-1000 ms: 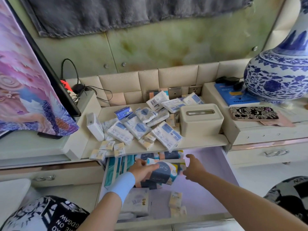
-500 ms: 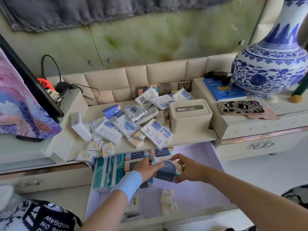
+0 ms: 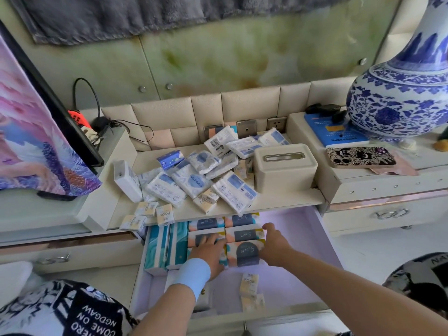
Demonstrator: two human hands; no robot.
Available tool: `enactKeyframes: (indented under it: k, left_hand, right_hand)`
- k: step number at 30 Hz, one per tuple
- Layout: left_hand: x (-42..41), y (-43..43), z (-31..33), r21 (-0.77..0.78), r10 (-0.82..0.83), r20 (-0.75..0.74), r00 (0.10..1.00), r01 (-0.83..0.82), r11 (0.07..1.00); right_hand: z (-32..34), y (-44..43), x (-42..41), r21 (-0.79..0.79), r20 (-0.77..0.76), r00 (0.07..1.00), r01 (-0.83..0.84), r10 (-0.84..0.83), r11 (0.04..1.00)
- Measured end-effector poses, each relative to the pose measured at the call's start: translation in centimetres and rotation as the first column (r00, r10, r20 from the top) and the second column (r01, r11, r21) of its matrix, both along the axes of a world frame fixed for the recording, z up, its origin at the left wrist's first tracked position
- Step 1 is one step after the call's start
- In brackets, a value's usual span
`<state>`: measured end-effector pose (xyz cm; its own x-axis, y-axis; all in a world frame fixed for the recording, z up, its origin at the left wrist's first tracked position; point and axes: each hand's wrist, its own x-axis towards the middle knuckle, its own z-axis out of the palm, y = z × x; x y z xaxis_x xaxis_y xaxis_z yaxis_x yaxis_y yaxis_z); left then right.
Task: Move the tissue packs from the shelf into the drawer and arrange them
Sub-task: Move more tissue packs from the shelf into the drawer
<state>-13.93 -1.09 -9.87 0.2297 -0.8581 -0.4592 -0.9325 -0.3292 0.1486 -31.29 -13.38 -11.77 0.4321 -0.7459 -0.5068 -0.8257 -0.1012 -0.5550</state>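
Note:
The open drawer [image 3: 312, 241] has a pale purple floor. In it, a dark-label tissue pack [image 3: 244, 253] lies flat in front of a row of like packs [image 3: 242, 232]. My left hand [image 3: 208, 254], with a blue wristband, presses on the pack's left side and the packs beside it. My right hand [image 3: 275, 246] holds its right edge. Teal packs [image 3: 161, 248] stand at the drawer's left. Small "Face" packs [image 3: 249, 284] lie near the drawer front. A heap of white-and-blue tissue packs [image 3: 194, 180] covers the shelf [image 3: 291, 202] above.
A beige tissue box [image 3: 284, 167] sits on the shelf's right end. On the right cabinet stand a blue-and-white vase [image 3: 400, 105], a blue book [image 3: 332, 133] and a patterned phone [image 3: 360, 157]. A screen [image 3: 36, 132] and cables are at the left.
The dark-label pack has gone from held up between both hands to lying flat in the drawer in front of the row. Both hands moved down with it. The camera moved closer.

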Motion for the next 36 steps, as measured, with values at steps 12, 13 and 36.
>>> enactKeyframes:
  k: [12, 13, 36]
  left_hand:
    - [-0.6, -1.4, 0.4, 0.034, -0.088, -0.002, 0.996, 0.088, 0.996]
    - [-0.4, -2.0, 1.1, 0.038, -0.08, -0.018, 0.997, 0.081, 0.996]
    - [11.4, -20.8, 11.1, -0.238, -0.139, 0.284, 0.949, 0.211, 0.948]
  right_hand:
    - [1.1, -1.1, -0.2, -0.05, -0.255, 0.939, -0.251, 0.23, 0.967]
    - [1.8, -1.4, -0.2, -0.105, -0.315, 0.92, -0.276, 0.231, 0.955]
    - [14.7, -19.6, 14.6, -0.466, -0.571, 0.785, -0.552, 0.242, 0.691]
